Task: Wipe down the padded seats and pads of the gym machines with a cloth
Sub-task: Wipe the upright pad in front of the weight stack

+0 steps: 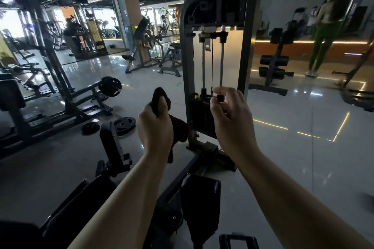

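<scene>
Around a dark cloth (162, 105), left hand (154, 129) fisted, cloth bunched above the knuckles and trailing down past the wrist; held in the air, touching no pad. Just right of it, right hand (230, 119) raised, thumb and fingertips pinched on a small dark object (219, 96), too small to identify; other fingers loosely curled. Beyond both hands, weight stack machine (212, 62) with upright guide rods and dark plates low in its frame. Nearer, below the forearms, black padded pad (200, 204) on the machine's arm; further left, another dark upright pad (110, 143). On the pale floor at left, loose weight plates (124, 124); far right, mirror wall (303, 26) reflecting a standing person.
</scene>
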Tool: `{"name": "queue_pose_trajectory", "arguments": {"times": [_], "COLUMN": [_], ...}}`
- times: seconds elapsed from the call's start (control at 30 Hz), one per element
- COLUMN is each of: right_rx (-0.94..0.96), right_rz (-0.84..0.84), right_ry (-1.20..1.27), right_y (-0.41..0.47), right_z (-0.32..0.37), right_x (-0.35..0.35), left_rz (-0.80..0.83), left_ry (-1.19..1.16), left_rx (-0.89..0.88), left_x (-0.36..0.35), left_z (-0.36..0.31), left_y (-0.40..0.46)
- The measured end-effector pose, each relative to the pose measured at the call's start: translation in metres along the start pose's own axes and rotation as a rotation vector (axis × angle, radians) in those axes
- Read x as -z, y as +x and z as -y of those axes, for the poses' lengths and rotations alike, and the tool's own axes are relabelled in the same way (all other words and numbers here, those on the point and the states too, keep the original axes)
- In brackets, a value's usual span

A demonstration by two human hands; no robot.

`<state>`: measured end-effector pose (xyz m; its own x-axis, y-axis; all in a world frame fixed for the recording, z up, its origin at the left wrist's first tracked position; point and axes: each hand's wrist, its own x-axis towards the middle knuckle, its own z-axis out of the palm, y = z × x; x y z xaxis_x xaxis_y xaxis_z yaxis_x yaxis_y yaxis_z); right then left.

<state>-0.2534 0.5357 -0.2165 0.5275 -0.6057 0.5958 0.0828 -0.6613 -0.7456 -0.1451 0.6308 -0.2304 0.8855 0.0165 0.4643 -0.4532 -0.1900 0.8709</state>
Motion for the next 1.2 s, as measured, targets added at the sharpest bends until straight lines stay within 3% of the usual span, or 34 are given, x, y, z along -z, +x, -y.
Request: {"name": "queue_pose_trajectory", "arguments": {"times": [0.33, 0.57, 0.97, 1.2], "right_rx": [0.037, 0.118, 0.358, 0.325], "right_rz": [0.166, 0.263, 0.419, 0.515], "right_ry": [-0.059, -0.068, 0.141, 0.220], "right_y": [0.017, -0.006, -0.136, -0.230], "right_z": [0.090, 0.169, 0.380, 0.476], "right_x": [0.068, 0.062, -0.055, -0.149], "left_rz": [-0.054, -0.096, -0.339, -0.380], "left_ry": [0.019, 0.070, 0.180, 0.315], "left_rx": [-0.133, -0.160, -0.260, -0.352], "left_x": [0.054, 0.140, 0.420, 0.591], "left_z": [-0.110, -0.152, -0.155, -0.120], "left_y": [-0.015, -0.028, -0.020, -0.019]}}
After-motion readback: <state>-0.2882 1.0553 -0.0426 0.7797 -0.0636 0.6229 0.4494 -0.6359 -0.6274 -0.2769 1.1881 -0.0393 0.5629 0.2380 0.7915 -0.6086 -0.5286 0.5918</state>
